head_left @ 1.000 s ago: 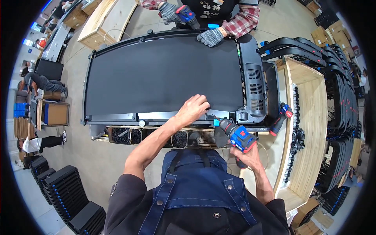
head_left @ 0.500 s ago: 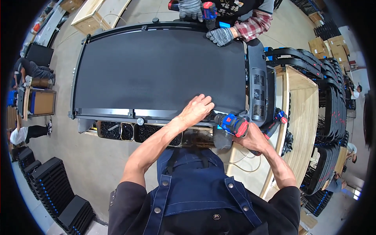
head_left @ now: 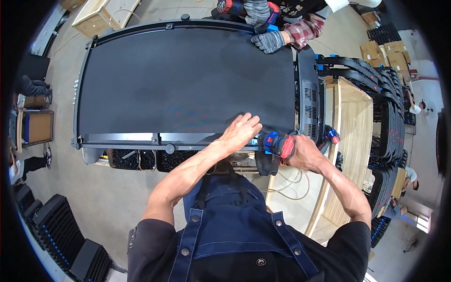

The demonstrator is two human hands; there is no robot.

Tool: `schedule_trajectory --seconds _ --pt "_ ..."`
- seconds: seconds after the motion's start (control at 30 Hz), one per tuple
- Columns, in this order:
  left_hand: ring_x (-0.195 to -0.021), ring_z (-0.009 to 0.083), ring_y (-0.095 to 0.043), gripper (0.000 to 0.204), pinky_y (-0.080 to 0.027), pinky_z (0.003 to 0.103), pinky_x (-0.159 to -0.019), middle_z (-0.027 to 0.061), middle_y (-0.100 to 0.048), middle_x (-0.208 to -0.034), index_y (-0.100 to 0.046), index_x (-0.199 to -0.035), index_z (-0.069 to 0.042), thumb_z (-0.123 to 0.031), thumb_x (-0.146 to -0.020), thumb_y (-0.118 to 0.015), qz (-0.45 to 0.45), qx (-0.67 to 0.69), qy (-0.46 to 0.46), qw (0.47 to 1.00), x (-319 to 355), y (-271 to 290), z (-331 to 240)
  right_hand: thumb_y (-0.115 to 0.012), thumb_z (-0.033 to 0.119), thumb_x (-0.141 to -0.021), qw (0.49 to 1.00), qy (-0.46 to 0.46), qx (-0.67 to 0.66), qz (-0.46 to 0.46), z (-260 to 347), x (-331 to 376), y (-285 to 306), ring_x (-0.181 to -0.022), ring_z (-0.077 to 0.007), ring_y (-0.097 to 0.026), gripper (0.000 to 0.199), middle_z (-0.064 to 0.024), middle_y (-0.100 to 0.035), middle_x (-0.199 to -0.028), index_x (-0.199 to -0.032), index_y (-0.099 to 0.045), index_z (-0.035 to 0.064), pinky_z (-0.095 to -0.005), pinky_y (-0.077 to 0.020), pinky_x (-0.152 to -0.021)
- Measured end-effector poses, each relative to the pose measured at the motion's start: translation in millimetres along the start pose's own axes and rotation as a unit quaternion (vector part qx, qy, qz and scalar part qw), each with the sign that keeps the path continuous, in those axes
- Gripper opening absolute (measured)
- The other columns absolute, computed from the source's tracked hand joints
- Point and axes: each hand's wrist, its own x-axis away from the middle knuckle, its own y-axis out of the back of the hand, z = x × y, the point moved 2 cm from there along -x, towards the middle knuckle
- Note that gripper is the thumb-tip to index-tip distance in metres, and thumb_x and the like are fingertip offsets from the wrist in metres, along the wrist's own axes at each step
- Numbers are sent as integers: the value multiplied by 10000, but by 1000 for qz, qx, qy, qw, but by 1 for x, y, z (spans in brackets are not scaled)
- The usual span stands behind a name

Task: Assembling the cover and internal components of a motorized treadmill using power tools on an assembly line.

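Observation:
A long treadmill deck with a black belt (head_left: 183,80) lies across in front of me. My left hand (head_left: 242,130) rests on the belt's near edge towards the right end, its fingers curled and pressed together. What they pinch, if anything, is hidden. My right hand (head_left: 305,152) grips a blue-and-red cordless drill (head_left: 278,144) at the near side rail (head_left: 117,139). The drill's nose points left, close to my left hand; its tip cannot be made out. Beyond the treadmill's right end sits the dark vented motor cover (head_left: 308,105).
Across the deck, a co-worker's gloved hand (head_left: 270,42) lies on the belt, the other near a drill (head_left: 272,14). Dark bins of screws (head_left: 123,159) stand below the near rail. A second drill (head_left: 332,136) is beside a wooden crate (head_left: 354,113). A hose (head_left: 300,190) loops below.
My right hand has swung the drill round to point more to the left along the rail. The co-worker's drill has tilted and moved away from the far rail. My view has shifted slightly.

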Motion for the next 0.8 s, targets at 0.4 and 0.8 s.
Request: schedule_trajectory --seconds 0.4,0.8 --pt "-993 284 -551 84 -469 403 -824 87 -548 -988 -590 -878 -48 -60 -806 -631 -45 -5 20 999 14 12 -6 -742 159 -723 994 -82 60 49 38 -9 4 -904 -425 -688 307 -245 -708 -886 -978 -694 -4 -473 -549 -843" --pt "-1021 391 -649 308 -579 482 -782 175 -610 -1102 -555 -1165 -77 -175 -886 -641 118 -92 454 878 250 -134 24 -786 159 -698 995 65 76 26 26 -7 19 -964 -438 -654 361 -263 -696 -936 -994 -661 -7 -492 -518 -864"
